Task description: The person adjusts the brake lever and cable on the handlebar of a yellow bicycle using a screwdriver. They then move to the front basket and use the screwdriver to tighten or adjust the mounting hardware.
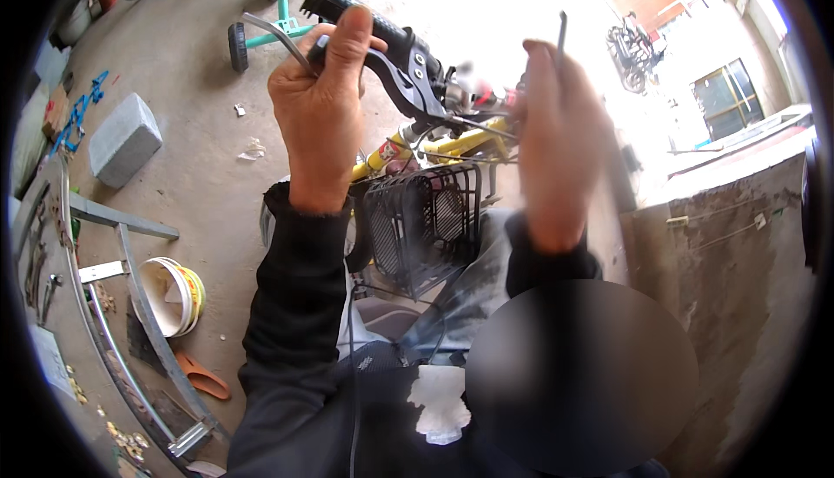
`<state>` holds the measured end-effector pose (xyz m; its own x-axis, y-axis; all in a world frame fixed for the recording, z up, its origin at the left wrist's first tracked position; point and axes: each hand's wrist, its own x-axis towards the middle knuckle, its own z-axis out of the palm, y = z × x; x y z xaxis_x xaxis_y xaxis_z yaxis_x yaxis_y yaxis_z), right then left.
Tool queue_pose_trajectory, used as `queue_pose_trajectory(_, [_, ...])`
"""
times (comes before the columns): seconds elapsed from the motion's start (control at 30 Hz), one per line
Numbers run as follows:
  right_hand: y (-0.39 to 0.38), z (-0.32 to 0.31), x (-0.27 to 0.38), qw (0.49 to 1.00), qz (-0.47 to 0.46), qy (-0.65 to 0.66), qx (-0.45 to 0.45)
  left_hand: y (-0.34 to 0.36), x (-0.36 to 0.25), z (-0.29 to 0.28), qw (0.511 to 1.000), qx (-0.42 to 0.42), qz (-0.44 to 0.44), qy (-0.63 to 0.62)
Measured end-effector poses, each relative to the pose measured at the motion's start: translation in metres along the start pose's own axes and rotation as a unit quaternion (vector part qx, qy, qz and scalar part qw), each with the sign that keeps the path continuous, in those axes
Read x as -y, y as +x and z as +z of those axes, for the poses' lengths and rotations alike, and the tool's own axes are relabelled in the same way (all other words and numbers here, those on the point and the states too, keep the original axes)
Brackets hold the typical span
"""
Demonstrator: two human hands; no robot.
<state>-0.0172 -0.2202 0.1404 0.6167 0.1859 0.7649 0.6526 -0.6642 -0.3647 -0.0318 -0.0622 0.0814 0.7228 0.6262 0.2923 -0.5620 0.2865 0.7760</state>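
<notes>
Upper centre, my left hand (326,122) is closed around the black brake lever (400,83), its thumb raised beside the handlebar grip (343,7). From the same hand sticks a bent grey metal rod (271,30). My right hand (560,152) is smeared by motion on the other side of the handlebar. A thin dark rod (562,35) rises from its fingers, its kind unclear. Below the hands stands a bicycle with a yellow frame (469,142), cables and a black basket (424,226) close to my legs.
On the left lie a grey block (126,139), a white bucket (161,297) and an orange slipper (201,375) near a metal-framed table (130,257) with tools. Beyond my left hand stands a teal tricycle (280,33). A low concrete wall (721,252) runs along the right.
</notes>
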Motion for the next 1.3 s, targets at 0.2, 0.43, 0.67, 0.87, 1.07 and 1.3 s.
queue_pose_trajectory(0.2, [0.047,0.027,-0.068,0.981,0.105,-0.017,0.16,0.007,-0.001,-0.006,0.997,0.034,0.059,0.024])
queue_pose_trajectory(0.43, [0.041,0.062,-0.092,0.965,-0.014,0.001,0.263,0.022,-0.01,-0.018,0.964,0.059,0.182,0.186])
queue_pose_trajectory(0.67, [0.032,0.083,-0.091,0.943,0.038,0.135,0.302,0.048,-0.047,-0.046,0.736,0.217,0.396,0.505])
queue_pose_trajectory(0.87, [0.02,0.087,-0.095,0.975,-0.011,0.079,0.209,0.036,-0.07,-0.031,0.723,0.251,0.371,0.527])
queue_pose_trajectory(1.07, [0.016,0.087,-0.099,0.993,-0.028,0.038,0.11,0.019,-0.067,-0.014,0.658,0.301,0.356,0.591])
queue_pose_trajectory(1.3, [0.012,0.045,-0.06,0.993,-0.105,0.034,-0.047,0.041,-0.077,-0.027,0.651,0.34,0.265,0.625])
